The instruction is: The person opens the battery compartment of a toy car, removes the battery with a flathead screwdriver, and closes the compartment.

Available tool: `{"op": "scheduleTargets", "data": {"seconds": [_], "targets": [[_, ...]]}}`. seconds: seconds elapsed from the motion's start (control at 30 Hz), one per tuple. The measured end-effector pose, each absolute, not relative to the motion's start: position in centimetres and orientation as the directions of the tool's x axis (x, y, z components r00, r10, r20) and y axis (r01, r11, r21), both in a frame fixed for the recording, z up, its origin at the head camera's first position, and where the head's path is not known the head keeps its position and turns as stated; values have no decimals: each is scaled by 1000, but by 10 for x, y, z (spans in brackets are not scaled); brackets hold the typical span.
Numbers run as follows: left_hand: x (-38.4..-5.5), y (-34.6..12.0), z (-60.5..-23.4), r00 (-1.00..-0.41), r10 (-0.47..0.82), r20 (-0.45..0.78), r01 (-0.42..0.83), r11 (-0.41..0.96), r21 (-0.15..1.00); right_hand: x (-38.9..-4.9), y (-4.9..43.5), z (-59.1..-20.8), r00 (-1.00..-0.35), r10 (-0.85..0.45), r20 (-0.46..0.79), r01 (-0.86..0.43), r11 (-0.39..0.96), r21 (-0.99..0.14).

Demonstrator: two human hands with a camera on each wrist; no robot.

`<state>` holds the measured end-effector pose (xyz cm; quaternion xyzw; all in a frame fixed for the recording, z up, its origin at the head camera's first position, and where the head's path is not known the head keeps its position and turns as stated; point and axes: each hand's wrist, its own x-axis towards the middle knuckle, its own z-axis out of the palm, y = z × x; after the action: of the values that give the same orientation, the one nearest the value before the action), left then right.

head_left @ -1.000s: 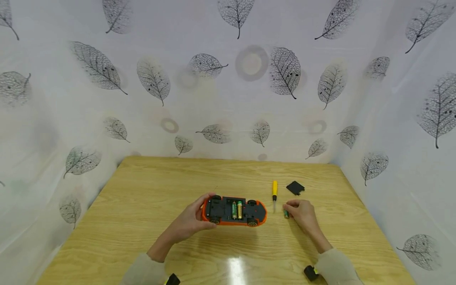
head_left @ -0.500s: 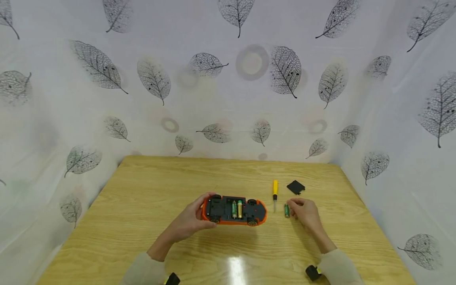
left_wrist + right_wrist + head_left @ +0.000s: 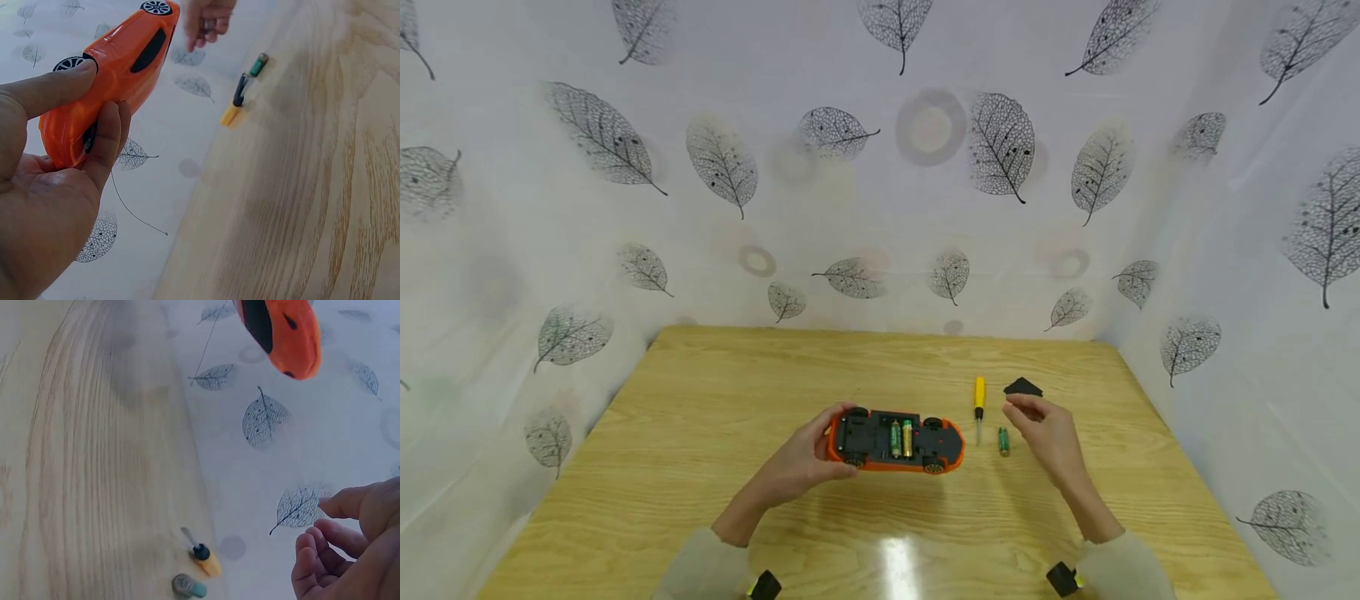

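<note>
The left hand (image 3: 801,461) is wrapped round an orange toy car (image 3: 863,440); the right hand (image 3: 1051,437) is held aloft, fingers relaxed, and a black cover (image 3: 1022,386) is partly hidden by it.

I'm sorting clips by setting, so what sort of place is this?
Probably an indoor tabletop workspace, screened off from whatever lies beyond: a leaf-patterned sheet hangs behind and on both sides of a wood-grain table, and a yellow-handled screwdriver lies on it.
</note>
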<state>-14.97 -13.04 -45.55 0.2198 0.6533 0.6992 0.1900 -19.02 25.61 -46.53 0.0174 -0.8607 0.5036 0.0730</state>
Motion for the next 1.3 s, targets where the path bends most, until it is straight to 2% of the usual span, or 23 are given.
{"op": "scheduleTargets", "data": {"seconds": [0.17, 0.47, 0.77, 1.3], "targets": [[-150, -130, -455, -831, 553, 59, 25, -69, 997, -180, 236, -453, -955, -40, 295, -277, 479, -833], [-151, -129, -454, -827, 559, 60, 34, -57, 998, -162, 198, -434, -870, -220, 441, -493, 414, -766], [-151, -129, -454, -823, 562, 81, 56, -63, 996, -150, 169, -426, -806, -323, 496, -591, 382, -711], [-148, -129, -453, -828, 554, 85, 59, -66, 996, -147, 145, -427, -714, -430, 553, -700, 450, -554]]}}
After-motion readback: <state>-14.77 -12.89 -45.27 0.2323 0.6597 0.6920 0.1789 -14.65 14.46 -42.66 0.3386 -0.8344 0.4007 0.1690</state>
